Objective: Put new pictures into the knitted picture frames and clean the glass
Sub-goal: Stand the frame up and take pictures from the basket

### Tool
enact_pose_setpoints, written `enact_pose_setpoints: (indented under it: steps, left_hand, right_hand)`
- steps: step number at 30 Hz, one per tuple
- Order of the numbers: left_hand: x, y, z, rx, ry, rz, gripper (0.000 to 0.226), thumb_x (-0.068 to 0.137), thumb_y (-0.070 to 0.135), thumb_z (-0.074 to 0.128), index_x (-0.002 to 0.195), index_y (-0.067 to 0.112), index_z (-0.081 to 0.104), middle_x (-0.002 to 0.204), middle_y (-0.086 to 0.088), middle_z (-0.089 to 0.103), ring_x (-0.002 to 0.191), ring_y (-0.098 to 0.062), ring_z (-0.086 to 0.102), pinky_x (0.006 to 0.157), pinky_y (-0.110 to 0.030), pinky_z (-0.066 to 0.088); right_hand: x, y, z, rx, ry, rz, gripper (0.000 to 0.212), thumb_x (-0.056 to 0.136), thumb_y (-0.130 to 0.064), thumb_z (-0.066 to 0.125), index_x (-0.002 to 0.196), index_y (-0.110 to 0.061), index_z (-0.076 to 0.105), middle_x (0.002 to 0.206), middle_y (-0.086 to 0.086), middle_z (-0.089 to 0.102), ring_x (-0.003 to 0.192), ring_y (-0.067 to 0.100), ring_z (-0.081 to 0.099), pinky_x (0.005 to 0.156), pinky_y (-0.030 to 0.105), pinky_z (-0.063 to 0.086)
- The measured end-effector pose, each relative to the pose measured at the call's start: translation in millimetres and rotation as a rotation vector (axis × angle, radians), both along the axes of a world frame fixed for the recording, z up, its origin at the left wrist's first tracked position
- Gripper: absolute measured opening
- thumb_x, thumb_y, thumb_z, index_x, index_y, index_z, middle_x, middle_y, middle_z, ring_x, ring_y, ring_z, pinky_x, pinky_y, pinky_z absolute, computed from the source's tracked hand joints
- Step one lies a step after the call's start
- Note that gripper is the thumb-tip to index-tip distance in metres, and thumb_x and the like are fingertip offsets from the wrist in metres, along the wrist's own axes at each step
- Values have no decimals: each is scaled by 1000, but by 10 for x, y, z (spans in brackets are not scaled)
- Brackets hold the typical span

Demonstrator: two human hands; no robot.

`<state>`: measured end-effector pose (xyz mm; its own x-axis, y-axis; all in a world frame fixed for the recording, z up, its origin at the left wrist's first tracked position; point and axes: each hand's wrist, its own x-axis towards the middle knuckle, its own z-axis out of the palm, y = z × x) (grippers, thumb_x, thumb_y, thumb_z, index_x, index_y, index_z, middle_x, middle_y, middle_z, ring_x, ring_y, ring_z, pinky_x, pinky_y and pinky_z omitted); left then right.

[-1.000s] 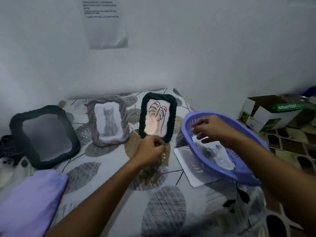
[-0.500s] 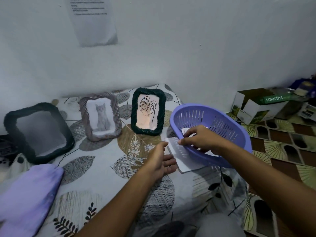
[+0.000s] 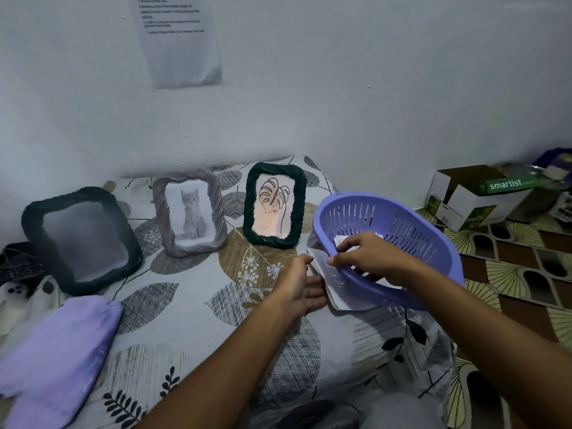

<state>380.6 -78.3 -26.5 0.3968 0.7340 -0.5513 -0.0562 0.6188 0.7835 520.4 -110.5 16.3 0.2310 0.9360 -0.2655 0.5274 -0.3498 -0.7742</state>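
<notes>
Two upright knitted frames, grey cat frame [image 3: 189, 215] and dark-green leaf frame [image 3: 275, 204], look filled; left of them the black knitted frame [image 3: 81, 239] awaits. Your right hand [image 3: 368, 254] pinches the lilac slotted plastic basket [image 3: 411, 230] rim; your left hand [image 3: 301, 284], fingers relaxed, touches the paper [image 3: 332, 289].

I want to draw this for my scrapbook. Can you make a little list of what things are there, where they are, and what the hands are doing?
surface: leaf-patterned cloth
left frame: dark knitted frame, no picture visible
middle frame: grey knitted frame, cat picture
right frame: dark green knitted frame, leaf drawing
basket: purple slotted plastic basket, tilted, papers inside
loose paper: white sheet under the basket's edge
left hand: fingers straight, at the white sheet
right hand: grips the basket rim
cloth: lilac fabric, front left
</notes>
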Motion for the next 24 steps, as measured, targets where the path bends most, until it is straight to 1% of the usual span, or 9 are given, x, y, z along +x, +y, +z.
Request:
enact_pose_setpoints:
  steps: [2, 3, 5, 6, 10, 13, 18, 21, 24]
  left_hand:
    - [-1, 24, -40, 1, -22, 9, 24, 98, 22, 38, 83, 8, 51, 86, -17, 63, 78, -32, 61, 81, -44, 50]
    - [2, 42, -74, 11, -22, 18, 23, 98, 20, 38, 88, 7, 55, 87, -17, 65, 79, -32, 63, 80, -44, 52]
    - [22, 85, -156, 49, -12, 56, 25, 96, 15, 38, 95, 3, 60, 83, -17, 68, 76, -32, 68, 75, -43, 56]
    - [30, 97, -189, 70, -4, 80, 24, 96, 11, 38, 95, 2, 61, 82, -17, 69, 73, -32, 69, 72, -44, 58]
    - [72, 102, -256, 111, 45, 75, 19, 91, -1, 47, 102, -5, 62, 88, -23, 72, 75, -36, 72, 62, -44, 59]
    - [103, 122, -271, 122, 87, 91, 9, 87, -7, 53, 95, -6, 57, 86, -24, 71, 68, -36, 71, 59, -46, 59]
    - [148, 160, -279, 168, 139, 68, 19, 82, -17, 54, 94, -4, 55, 88, -22, 67, 70, -37, 70, 58, -48, 59]
    - [112, 177, -291, 181, 166, 71, 20, 82, -17, 54, 90, 2, 53, 91, -19, 66, 71, -33, 69, 56, -44, 59]
    - [12, 204, -310, 195, 199, 80, 20, 83, -15, 56, 92, 3, 54, 90, -18, 65, 68, -29, 69, 53, -39, 59]
  right_hand:
    - [0, 1, -2, -3, 6, 0, 24, 80, -29, 76, 94, -11, 68, 68, 5, 62, 57, 19, 55, 52, 25, 44]
    - [0, 3, -3, -5, 4, 2, 24, 80, -29, 75, 94, -11, 68, 69, 5, 62, 58, 19, 56, 52, 25, 44]
    - [1, 8, -3, -9, -8, 8, 24, 80, -30, 75, 95, -12, 68, 72, 6, 63, 60, 19, 57, 54, 26, 45]
    - [3, 9, 1, -11, -12, 10, 24, 80, -30, 75, 96, -13, 68, 74, 6, 64, 62, 20, 58, 55, 27, 46]
    - [19, 16, 12, -19, -1, 11, 23, 80, -29, 75, 97, -13, 68, 75, 7, 64, 62, 21, 59, 56, 28, 46]
    - [20, 15, 14, -27, 3, 18, 23, 81, -29, 74, 96, -13, 68, 76, 8, 65, 64, 22, 59, 60, 30, 47]
    - [31, 20, 34, -32, -7, 28, 21, 81, -28, 74, 96, -14, 69, 79, 8, 64, 67, 23, 60, 59, 31, 47]
    - [37, 23, 48, -36, -9, 25, 20, 82, -28, 73, 96, -14, 69, 78, 8, 64, 67, 24, 59, 60, 31, 48]
    - [30, 14, 59, -39, -13, 29, 18, 82, -27, 73, 94, -15, 68, 80, 8, 64, 69, 24, 60, 61, 33, 49]
